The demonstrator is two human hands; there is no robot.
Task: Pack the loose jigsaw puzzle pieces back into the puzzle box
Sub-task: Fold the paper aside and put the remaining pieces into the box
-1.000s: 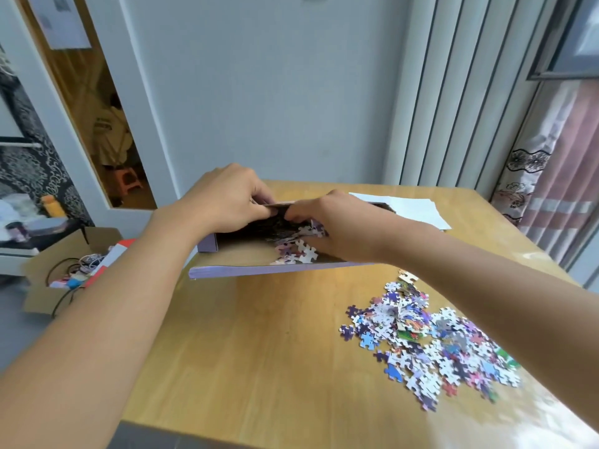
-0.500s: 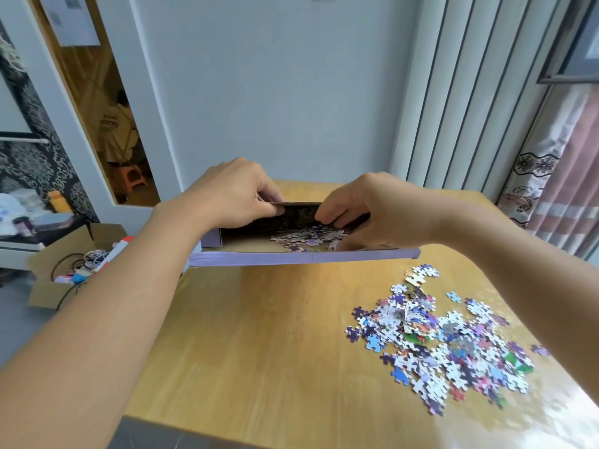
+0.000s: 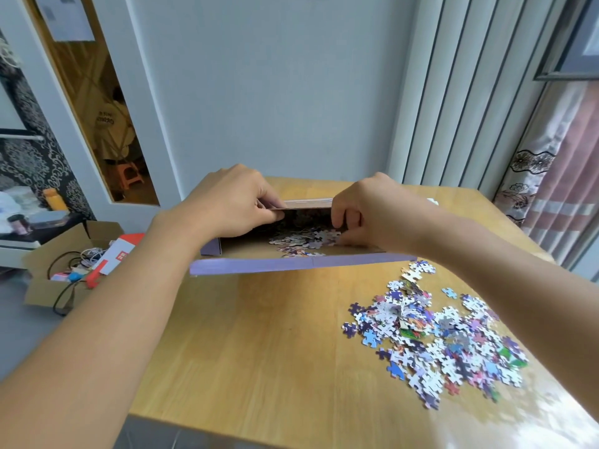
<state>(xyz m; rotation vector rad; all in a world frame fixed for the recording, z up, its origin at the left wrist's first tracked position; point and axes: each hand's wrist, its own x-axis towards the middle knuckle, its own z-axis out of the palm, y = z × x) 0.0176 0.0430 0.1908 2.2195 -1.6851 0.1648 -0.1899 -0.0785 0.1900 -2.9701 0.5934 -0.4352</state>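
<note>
My left hand (image 3: 227,202) pinches the lifted far flap of the puzzle box (image 3: 301,264) at the table's (image 3: 259,351) far side, my right hand (image 3: 366,212) curls on that flap too, so I'd hold it wide before scooping the loose pieces (image 3: 437,338) lying near right.

Tabletop (image 3: 259,345): light wood grain, smooth, glossy sheen toward its right edge. Puzzle box (image 3: 291,264): matt lilac cardboard outside, plain brown card inside. Puzzle pieces (image 3: 444,338): thin printed card, colour faces slightly shiny, some white backs matt.
</note>
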